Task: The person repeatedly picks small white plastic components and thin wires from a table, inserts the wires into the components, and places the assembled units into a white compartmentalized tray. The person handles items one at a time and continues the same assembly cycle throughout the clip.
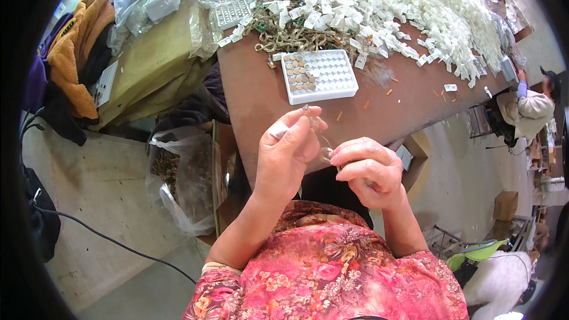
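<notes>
My left hand [287, 151] is raised above the near table edge, its thumb and fingers pinching a thin strand [322, 136] with small shiny pieces on it. The strand runs down toward my right hand [374, 173], whose curled fingertips grip its other end beside a small, round, shiny piece [326, 153]. Whether it is a chain or a cord is too fine to tell. Just beyond my left hand, a stack of white compartment trays [326, 96] stands on the table; small round tan pieces [297, 71] fill the left part of the top one.
Tangled strands [296, 38] and a big heap of white tags [403, 6] cover the far side of the brown table [255, 92]. Orange bits [366, 105] are scattered nearer. A plastic-lined box [186, 172] stands at the left, an open carton [418, 157] at the right. Another person [524, 109] sits far right.
</notes>
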Motion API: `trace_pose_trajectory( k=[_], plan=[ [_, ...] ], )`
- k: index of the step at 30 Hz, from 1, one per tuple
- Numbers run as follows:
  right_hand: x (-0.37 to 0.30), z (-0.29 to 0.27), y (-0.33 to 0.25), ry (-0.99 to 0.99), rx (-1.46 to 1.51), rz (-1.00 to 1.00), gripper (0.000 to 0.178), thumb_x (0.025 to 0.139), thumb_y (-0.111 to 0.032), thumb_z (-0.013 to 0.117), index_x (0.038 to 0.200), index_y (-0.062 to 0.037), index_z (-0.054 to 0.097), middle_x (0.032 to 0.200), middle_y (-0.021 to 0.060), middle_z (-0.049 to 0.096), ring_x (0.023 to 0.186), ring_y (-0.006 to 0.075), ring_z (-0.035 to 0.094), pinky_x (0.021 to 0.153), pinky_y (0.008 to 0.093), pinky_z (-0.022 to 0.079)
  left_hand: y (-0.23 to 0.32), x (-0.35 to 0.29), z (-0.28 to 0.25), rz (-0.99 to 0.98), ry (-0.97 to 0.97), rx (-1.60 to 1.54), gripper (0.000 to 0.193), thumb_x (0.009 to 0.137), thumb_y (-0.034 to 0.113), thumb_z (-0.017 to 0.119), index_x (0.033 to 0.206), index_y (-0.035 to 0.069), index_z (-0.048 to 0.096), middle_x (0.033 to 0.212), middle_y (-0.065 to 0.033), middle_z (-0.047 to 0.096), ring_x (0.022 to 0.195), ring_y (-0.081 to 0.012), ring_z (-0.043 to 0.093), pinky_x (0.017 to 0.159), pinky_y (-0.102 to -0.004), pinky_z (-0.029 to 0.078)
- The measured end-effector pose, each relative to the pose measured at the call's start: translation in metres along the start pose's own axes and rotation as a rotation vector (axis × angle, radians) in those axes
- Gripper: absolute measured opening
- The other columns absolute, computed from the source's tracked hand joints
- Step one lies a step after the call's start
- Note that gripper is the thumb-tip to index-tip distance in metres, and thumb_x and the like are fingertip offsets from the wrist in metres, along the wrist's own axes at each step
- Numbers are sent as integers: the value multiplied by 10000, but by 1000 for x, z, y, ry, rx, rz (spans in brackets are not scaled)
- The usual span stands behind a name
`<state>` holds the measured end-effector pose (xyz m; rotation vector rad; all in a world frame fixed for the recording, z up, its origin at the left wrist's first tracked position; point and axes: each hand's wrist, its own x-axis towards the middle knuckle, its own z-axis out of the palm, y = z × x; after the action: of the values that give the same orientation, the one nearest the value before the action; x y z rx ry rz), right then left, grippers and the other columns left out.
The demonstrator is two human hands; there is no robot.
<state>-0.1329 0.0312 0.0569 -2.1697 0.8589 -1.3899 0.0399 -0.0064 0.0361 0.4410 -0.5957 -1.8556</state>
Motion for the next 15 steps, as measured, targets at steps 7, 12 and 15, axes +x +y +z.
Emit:
trace_pose_trajectory(
  k=[7, 12, 15],
  plan=[
    [-6, -11, -13, 209, 300, 367, 330, 851, -102, 599, 1158, 18, 592, 1166, 140, 612, 1077, 234, 585, 945, 352, 442, -1, -8, 8, -11, -29, 272, 264, 967, 152, 549, 1144, -34, 611, 983, -69, 651, 616, -41, 434, 562, -194, 339],
    [2, -13, -18, 155, 426, 638, 183, 922, -56, 596, 1079, 18, 654, 1023, 73, 621, 919, 135, 613, 806, 256, 492, -6, -22, 14, -147, -102, 340, 250, 954, 164, 571, 1086, -39, 631, 912, -70, 665, 611, -44, 448, 532, -192, 320],
    [5, -6, -19, 128, 377, 547, 141, 932, -45, 584, 1001, 20, 689, 966, 65, 615, 886, 115, 599, 770, 251, 498, -8, -28, 13, -186, -131, 229, 197, 941, 136, 581, 1057, -2, 661, 916, -51, 682, 620, -30, 468, 563, -189, 382]
  ],
)
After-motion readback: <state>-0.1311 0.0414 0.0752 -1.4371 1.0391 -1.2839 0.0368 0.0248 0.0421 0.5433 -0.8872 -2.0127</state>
